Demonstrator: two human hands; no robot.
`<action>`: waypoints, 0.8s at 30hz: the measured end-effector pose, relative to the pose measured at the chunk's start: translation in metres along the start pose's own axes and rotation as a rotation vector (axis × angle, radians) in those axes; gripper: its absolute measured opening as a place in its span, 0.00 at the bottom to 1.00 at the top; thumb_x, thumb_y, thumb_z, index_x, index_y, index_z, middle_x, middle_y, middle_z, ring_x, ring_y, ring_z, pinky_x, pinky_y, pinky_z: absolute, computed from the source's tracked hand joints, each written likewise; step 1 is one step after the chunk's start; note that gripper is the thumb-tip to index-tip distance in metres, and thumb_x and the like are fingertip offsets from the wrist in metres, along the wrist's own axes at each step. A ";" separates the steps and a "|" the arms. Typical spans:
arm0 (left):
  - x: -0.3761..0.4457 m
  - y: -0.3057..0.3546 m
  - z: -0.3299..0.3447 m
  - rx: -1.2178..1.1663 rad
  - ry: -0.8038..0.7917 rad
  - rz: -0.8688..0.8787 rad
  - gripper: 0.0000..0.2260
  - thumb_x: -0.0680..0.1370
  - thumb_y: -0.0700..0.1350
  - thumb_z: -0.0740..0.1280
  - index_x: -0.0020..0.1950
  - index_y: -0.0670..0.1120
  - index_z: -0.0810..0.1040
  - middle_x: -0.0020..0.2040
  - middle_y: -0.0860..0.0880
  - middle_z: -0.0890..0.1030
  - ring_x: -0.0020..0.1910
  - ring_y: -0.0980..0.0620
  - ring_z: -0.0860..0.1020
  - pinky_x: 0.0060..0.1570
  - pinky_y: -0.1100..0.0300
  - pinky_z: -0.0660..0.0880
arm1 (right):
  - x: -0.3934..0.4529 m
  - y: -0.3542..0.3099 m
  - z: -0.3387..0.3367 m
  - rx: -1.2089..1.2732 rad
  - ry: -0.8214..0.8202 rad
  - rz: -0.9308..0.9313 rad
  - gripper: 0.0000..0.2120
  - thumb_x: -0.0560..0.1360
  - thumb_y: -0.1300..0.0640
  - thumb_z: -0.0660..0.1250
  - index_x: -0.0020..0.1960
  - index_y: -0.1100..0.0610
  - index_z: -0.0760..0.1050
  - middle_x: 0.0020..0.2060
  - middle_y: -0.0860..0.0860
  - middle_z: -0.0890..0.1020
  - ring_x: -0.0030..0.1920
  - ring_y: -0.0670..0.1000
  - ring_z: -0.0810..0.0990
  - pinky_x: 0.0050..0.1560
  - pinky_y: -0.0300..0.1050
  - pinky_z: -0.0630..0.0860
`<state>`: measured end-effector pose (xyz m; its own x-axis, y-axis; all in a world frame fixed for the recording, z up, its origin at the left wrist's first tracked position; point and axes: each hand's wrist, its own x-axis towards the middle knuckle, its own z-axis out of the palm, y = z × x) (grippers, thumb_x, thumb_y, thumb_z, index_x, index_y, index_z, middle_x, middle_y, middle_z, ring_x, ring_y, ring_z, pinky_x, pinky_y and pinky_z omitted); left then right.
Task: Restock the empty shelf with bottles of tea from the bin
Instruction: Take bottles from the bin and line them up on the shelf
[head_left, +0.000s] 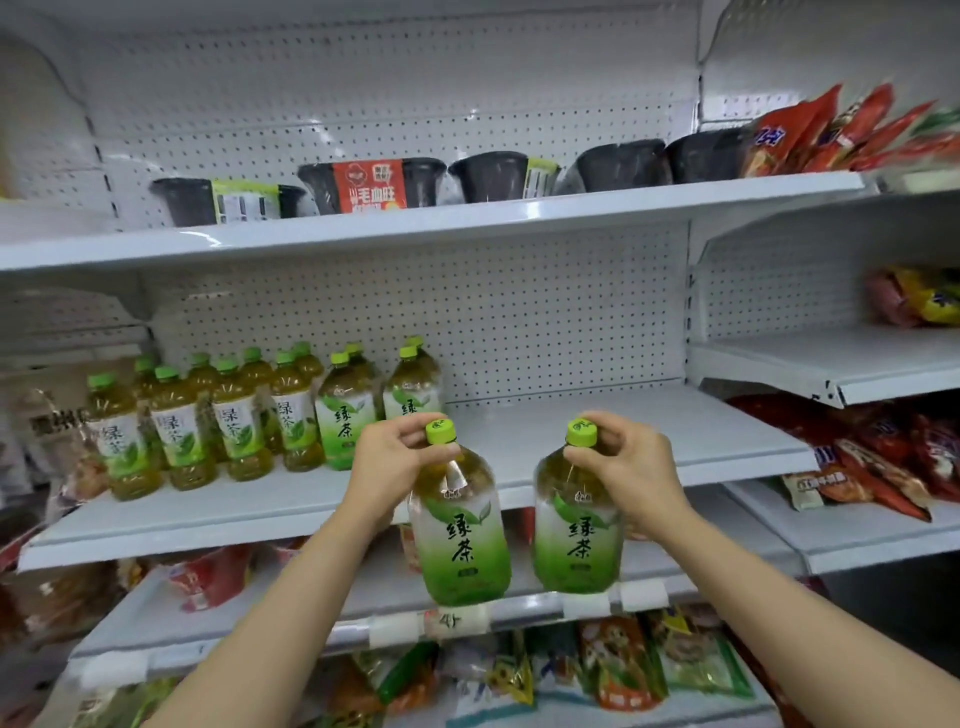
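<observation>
Left hand (387, 465) and right hand (631, 467) each pinch a green-capped clear plastic tea bottle (460, 525) (577, 525) by the neck; risk: heavy bottles slipping from neck-only grips before reaching the white metal shelf (597, 431).

White metal shelving (623, 447) filled the view, backed by a perforated pegboard panel (519, 312). Dark bowl-shaped containers (493, 176) lined the top tier. A neighbouring unit (831, 364) at the right held red snack packets (883, 457). Below, more bagged goods (623, 670) sat behind blank price tags (587, 605). Lighting was even and bright.
</observation>
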<state>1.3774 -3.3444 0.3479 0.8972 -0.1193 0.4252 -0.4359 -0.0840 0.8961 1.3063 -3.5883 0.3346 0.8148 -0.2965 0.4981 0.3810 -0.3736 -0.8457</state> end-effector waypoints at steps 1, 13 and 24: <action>0.009 0.005 0.003 -0.006 0.003 -0.004 0.17 0.66 0.31 0.77 0.48 0.48 0.83 0.43 0.47 0.86 0.45 0.48 0.85 0.47 0.59 0.81 | 0.013 -0.005 -0.003 -0.002 -0.005 -0.023 0.15 0.67 0.66 0.76 0.41 0.47 0.78 0.37 0.41 0.83 0.41 0.43 0.82 0.56 0.48 0.79; 0.123 0.008 0.050 0.070 0.112 -0.021 0.19 0.64 0.33 0.79 0.53 0.43 0.84 0.45 0.45 0.86 0.48 0.44 0.84 0.56 0.47 0.79 | 0.148 0.012 -0.008 0.017 -0.055 -0.093 0.15 0.67 0.64 0.76 0.39 0.46 0.77 0.36 0.43 0.83 0.43 0.48 0.83 0.54 0.50 0.80; 0.168 -0.028 0.043 0.098 0.145 -0.084 0.21 0.64 0.35 0.80 0.55 0.44 0.83 0.48 0.45 0.86 0.51 0.46 0.84 0.59 0.45 0.78 | 0.192 0.047 0.025 0.042 -0.092 -0.005 0.20 0.68 0.65 0.76 0.59 0.60 0.79 0.49 0.54 0.84 0.47 0.49 0.81 0.56 0.45 0.76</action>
<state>1.5371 -3.4043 0.3889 0.9285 0.0357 0.3697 -0.3574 -0.1841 0.9156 1.4913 -3.6405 0.3857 0.8486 -0.2123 0.4846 0.4018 -0.3373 -0.8513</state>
